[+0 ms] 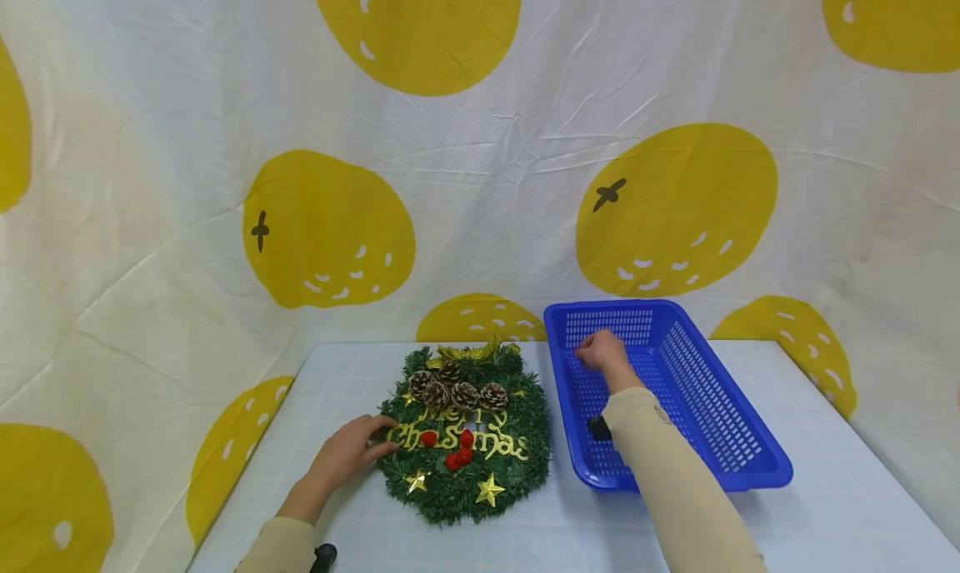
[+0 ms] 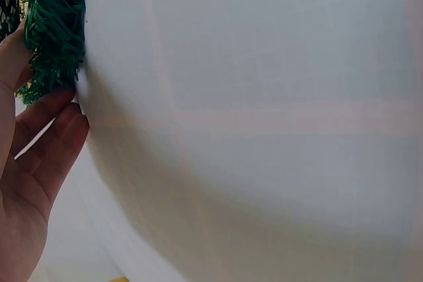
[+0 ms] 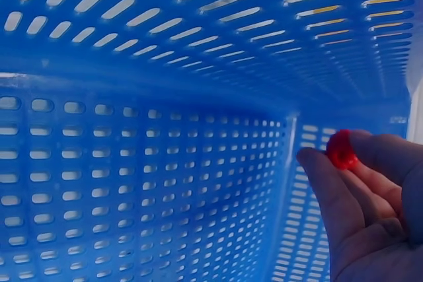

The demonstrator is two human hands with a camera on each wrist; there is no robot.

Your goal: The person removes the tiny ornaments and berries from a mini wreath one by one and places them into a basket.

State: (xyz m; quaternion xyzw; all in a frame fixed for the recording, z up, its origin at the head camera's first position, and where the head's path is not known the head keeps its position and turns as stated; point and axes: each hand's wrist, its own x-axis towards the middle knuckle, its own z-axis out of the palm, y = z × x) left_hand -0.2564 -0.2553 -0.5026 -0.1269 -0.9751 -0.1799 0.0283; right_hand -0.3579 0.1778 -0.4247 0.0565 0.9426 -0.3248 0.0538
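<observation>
Between both hands [image 1: 348, 450], the wreath [image 1: 483, 466]

The wreath [image 1: 483, 466] lies on the table [image 1: 570, 527], w/ the basket [image 1: 561, 381] just R of it and the cloth [image 1: 495, 206] hanging behind; the L hand [image 1: 348, 452] touches the wreath's L edge, and the R hand [image 1: 603, 352] is in the basket, w/ a berry [image 3: 342, 150] btwn. its fingertips. On the wreath, the ribbon [image 1: 468, 354] is at the back edge, the pine cones [image 1: 465, 396] are in front of it, then comes the lettering [image 1: 495, 446], and 2 stars [image 1: 490, 490] are near the front edge.
</observation>
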